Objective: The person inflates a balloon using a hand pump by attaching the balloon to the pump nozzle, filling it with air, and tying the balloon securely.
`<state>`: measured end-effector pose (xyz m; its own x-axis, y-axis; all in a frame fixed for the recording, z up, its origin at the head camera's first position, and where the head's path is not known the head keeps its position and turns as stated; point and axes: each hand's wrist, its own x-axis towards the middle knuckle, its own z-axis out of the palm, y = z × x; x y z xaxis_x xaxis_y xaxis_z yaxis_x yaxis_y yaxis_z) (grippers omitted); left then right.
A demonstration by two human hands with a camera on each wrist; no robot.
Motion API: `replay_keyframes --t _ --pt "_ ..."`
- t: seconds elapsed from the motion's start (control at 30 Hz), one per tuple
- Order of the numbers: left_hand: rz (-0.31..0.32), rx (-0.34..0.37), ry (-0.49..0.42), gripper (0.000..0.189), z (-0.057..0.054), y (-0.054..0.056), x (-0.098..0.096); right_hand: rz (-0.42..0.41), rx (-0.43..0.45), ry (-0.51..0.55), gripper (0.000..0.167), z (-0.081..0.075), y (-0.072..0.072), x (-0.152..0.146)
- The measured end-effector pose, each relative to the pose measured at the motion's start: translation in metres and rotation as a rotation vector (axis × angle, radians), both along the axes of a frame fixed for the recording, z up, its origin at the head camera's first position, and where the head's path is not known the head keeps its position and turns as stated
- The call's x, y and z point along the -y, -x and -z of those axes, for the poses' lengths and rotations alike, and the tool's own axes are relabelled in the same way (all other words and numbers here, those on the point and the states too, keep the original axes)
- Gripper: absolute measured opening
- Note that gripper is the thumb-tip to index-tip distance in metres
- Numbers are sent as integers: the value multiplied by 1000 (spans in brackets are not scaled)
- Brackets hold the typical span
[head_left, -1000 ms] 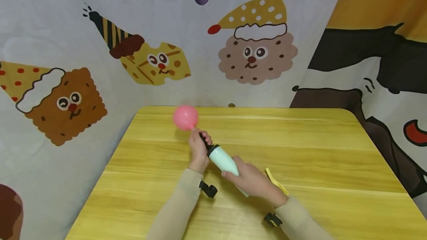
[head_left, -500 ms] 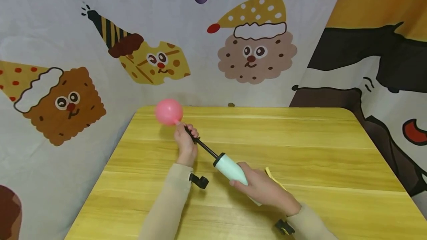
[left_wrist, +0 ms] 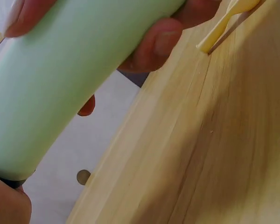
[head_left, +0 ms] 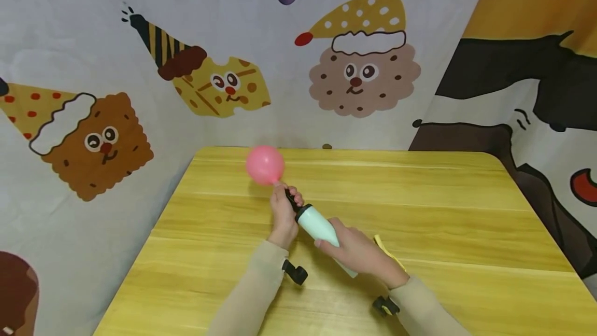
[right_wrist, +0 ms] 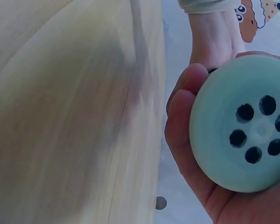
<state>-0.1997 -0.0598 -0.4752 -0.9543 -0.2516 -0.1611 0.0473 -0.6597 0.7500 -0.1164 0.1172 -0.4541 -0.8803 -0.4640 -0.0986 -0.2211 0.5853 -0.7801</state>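
Note:
A mint-green balloon pump (head_left: pixel 318 224) with a black handle end slants between my hands above the table. My left hand (head_left: pixel 283 214) grips its black end, with the neck of a pink, partly inflated balloon (head_left: pixel 265 165) at the fingertips. Around the green barrel my right hand (head_left: pixel 356 248) is wrapped, thumb along the near side. The right wrist view faces the pump's round end (right_wrist: pixel 259 130), which has several dark holes. A flat yellow balloon (head_left: pixel 388 253) lies on the table, partly behind the right forearm; its tip also shows in the left wrist view.
The wooden table (head_left: pixel 443 206) spreads under both arms. Behind it hangs a white cloth (head_left: pixel 289 92) printed with cartoon biscuits and cheese. A small black camera mount (head_left: pixel 295 272) sticks out from each wrist.
Half a second ago the black rod was drawn out of the barrel; now it is pushed in. My left hand and the pink balloon moved right and down, nearer my right hand.

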Motion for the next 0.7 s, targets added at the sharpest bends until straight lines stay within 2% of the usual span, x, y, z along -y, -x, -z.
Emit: replay_keyframes --t 0.1,0.2,0.43,0.53,0.7 --pt "-12 -3 7 36 -1 3 3 2 20 9 70 0 -1 2" --pt "-37 -21 4 34 -5 11 12 10 37 12 70 -2 -5 -1" --pt "-156 -60 -49 33 -15 29 46 -38 55 -8 68 -7 -19 -22" --pt "-164 -63 -59 33 -17 31 50 -56 46 -9 68 -7 -20 -26" --pt "-155 -58 -50 33 -12 28 42 -64 1 -33 67 -4 -15 -23"
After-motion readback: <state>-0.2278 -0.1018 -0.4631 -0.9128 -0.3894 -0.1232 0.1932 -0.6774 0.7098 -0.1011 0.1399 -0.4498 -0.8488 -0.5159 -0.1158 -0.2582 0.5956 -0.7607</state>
